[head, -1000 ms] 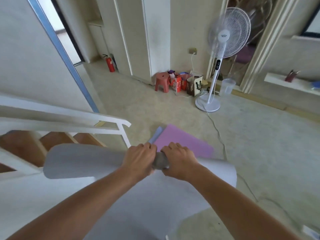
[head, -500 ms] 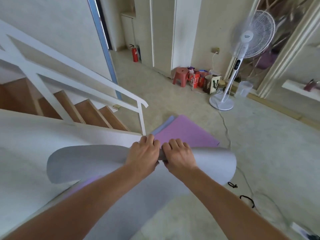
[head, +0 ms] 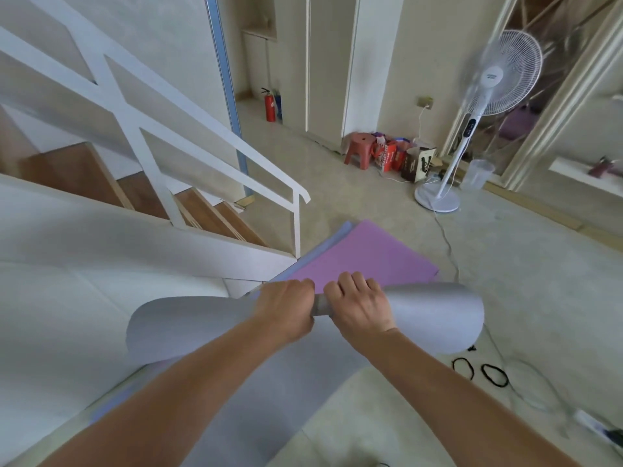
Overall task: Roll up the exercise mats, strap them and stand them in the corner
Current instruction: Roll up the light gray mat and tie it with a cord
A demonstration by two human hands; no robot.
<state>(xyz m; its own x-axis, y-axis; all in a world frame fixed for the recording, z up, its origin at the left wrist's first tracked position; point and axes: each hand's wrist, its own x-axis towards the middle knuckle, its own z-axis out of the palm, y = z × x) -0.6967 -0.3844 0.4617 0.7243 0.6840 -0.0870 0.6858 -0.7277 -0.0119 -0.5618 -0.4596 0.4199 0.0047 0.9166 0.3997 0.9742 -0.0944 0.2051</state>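
A grey exercise mat [head: 435,315] is partly rolled, its loose part running down toward me. My left hand [head: 286,310] and my right hand [head: 357,306] grip the roll side by side at its middle, fingers curled over the top. The roll flares wider at both ends. Beyond it a pink mat [head: 364,254] lies flat on the floor, with a light blue mat [head: 323,244] showing along its left edge. Two black strap loops [head: 478,370] lie on the floor to the right of the roll.
A white stair railing [head: 202,153] and wooden steps [head: 209,210] stand at left. A standing fan [head: 472,123] with a trailing cable [head: 448,244] is at back right, beside a red stool [head: 360,150] and bags. A power strip [head: 596,429] lies at lower right.
The view has swung left and down, bringing the stairs and the black loops into sight. Both hands keep their grip on the roll, which looks slightly tighter at its middle.
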